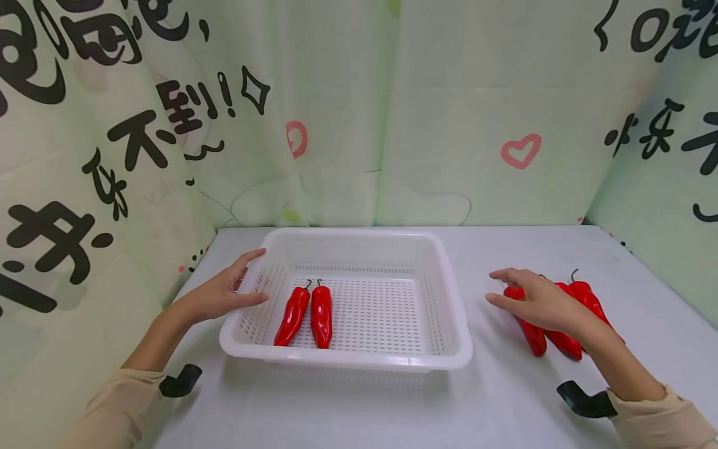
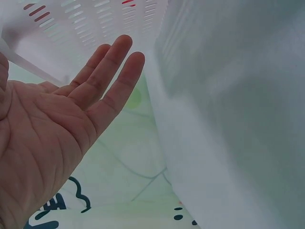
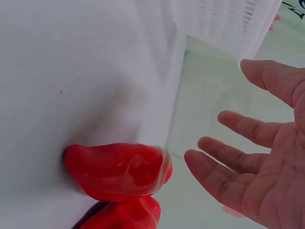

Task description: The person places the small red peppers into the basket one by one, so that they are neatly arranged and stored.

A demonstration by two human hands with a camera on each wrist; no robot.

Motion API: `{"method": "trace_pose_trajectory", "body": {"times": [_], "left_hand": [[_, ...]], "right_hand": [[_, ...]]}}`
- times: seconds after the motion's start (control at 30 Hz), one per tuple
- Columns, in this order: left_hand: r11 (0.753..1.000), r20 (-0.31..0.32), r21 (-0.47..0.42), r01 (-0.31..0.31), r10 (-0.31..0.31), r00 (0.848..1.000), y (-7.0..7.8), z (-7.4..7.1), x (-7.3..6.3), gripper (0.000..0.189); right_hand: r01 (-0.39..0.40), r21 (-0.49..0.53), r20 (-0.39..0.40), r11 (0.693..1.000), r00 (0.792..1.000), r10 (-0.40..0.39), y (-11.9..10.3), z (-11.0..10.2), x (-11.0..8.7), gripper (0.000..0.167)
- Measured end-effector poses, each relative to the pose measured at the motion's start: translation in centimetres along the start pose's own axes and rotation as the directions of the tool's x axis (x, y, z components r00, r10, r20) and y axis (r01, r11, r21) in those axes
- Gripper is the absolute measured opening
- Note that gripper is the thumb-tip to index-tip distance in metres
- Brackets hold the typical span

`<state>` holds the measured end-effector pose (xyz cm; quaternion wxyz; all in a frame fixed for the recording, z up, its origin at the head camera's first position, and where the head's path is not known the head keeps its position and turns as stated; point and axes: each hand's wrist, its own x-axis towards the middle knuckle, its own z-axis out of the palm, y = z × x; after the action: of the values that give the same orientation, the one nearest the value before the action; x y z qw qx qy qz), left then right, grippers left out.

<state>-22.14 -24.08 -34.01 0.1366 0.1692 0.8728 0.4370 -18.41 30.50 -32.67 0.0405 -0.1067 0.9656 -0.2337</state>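
A white plastic basket [image 1: 381, 358] with slotted walls stands on the table. Two glossy red peppers [image 1: 322, 315] lie side by side in its left half, stems pointing away. My left hand [image 1: 221, 296] is at the basket's left rim, thumb and fingers spread and holding nothing; whether it touches the rim I cannot tell. To the right of the basket, my right hand [image 1: 541, 302] hovers over a group of several red peppers [image 1: 589, 299], partly hiding them. In the right wrist view its fingers are loosely extended, apart from the nearest red pepper [image 3: 119, 171].
A white cloth covers the table [image 1: 359, 415]. Behind and at both sides hangs a pale green curtain [image 1: 449, 125] printed with dark characters and pink hearts. A dark strap end [image 1: 181, 380] sticks out from the left sleeve, and another [image 1: 586, 400] from the right.
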Motion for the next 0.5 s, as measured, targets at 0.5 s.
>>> {"method": "trace_pose_trajectory", "body": {"times": [0.5], "left_hand": [[1.0, 0.002, 0.002, 0.001, -0.001, 1.0, 0.1, 0.0, 0.0, 0.1]], "right_hand": [[-0.021, -0.044, 0.01, 0.999, 1.0, 0.022, 2.2, 0.3, 0.0, 0.076]]}}
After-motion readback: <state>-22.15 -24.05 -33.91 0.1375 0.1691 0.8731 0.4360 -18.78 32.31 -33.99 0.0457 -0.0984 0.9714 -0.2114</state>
